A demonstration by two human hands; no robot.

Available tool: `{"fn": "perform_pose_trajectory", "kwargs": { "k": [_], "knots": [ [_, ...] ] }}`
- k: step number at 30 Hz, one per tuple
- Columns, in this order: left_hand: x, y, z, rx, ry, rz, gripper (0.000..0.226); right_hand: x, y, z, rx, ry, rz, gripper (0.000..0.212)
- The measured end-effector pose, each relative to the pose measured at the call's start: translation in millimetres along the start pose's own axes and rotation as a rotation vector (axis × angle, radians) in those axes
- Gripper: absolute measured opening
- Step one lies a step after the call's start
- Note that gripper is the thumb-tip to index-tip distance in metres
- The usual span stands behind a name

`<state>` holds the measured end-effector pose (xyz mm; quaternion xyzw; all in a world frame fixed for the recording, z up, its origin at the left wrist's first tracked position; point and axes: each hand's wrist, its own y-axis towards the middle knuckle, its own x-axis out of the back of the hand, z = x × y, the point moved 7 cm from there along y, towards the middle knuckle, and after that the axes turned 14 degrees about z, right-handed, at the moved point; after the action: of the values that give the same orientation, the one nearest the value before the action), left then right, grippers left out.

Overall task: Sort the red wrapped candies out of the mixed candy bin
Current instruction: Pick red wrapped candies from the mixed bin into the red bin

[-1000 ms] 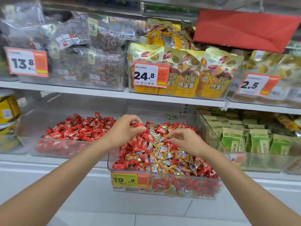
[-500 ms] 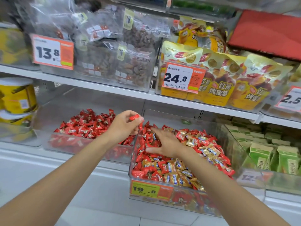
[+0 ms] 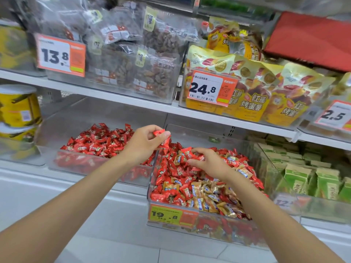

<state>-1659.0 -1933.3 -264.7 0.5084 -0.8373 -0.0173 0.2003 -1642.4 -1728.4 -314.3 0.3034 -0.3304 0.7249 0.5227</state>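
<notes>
Left hand (image 3: 144, 143) is closed round a few red candies (image 3: 161, 135), held above the left wall of the mixed candy bin (image 3: 218, 226), near its far left corner. Right hand (image 3: 209, 162) is placed on the pile inside that bin, fingers bent about a red piece; whether it is truly gripped cannot be told. Gold-wrapped candies (image 3: 205, 198) are heaped toward the bin's front, red ones mostly toward its back. Just beside the bin, on its left, a red-only bin (image 3: 85, 164) is set. For the drop, the held candies are judged to need carrying only slightly leftward, and the left hand is the nearer one.
</notes>
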Motion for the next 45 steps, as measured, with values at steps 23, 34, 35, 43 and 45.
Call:
{"fn": "perform_pose_trajectory", "kwargs": {
  "k": [23,34,35,43,45],
  "knots": [
    [-154.2,36.4,83.7,0.463,0.681,0.585,0.075,53.5,-92.3,-47.2,-0.029,0.291,-0.202,0.016],
    [-144.7,40.3,70.0,0.303,0.471,0.477,0.04,52.9,-94.2,-52.6,-0.062,0.352,-0.18,0.017],
    [-139.0,41.4,67.2,0.277,0.411,0.436,0.032,53.4,-95.0,-51.7,-0.06,0.362,-0.186,0.017],
    [-115.3,35.4,39.2,0.154,0.31,0.386,0.024,53.7,-101.0,-35.0,-0.039,0.399,-0.251,0.014],
    [-111.3,32.7,33.7,0.145,0.336,0.391,0.032,52.5,-100.9,-30.4,-0.029,0.401,-0.251,0.014]
  ]
}}
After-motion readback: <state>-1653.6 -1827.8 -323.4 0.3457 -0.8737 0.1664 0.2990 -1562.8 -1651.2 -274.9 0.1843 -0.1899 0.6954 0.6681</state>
